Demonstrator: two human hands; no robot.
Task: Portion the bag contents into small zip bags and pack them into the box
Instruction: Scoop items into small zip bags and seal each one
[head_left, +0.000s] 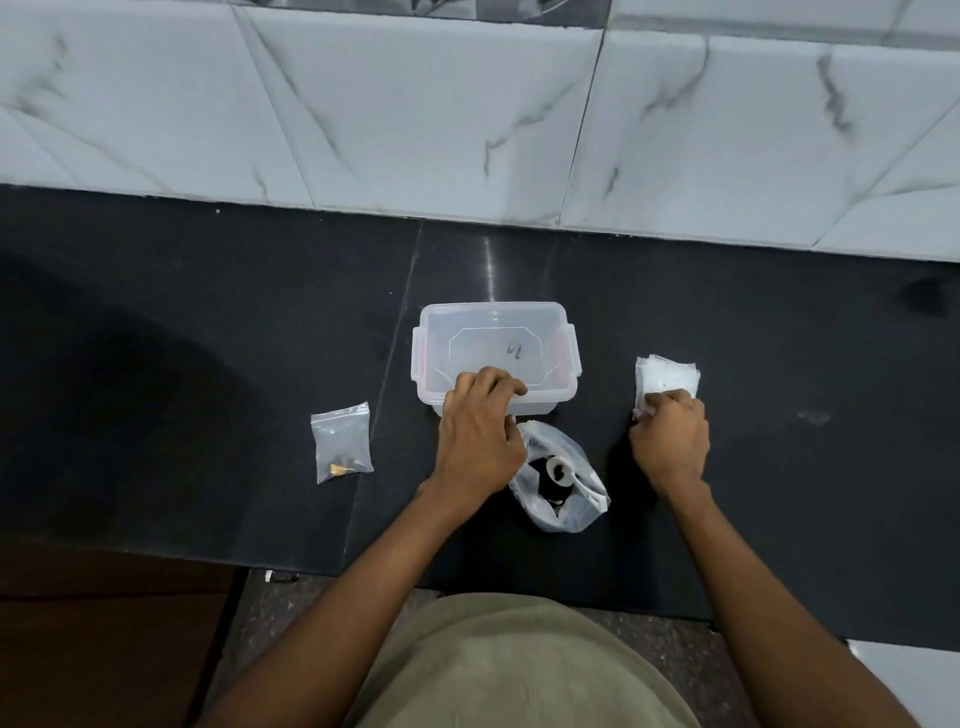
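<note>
Clear plastic box (496, 358) sits mid-counter (208, 312) with its lid on, a dark scribble on top. Left hand (480, 431) rests on the box's near edge, fingers curled together over the lid rim; can't tell if they're actually gripping it. Big bag (563, 478) lies just in front of the box, touching the left hand's side, mouth open, dark parts and a white round piece inside. Right hand (670, 436) is on the near end of the stack of small empty zip bags (667, 379), right of the box, fingers bunched and pinched on the stack's edge. One filled zip bag (342, 441) lies flat left of the box, apart from it, small tan and dark bits at its bottom.
</note>
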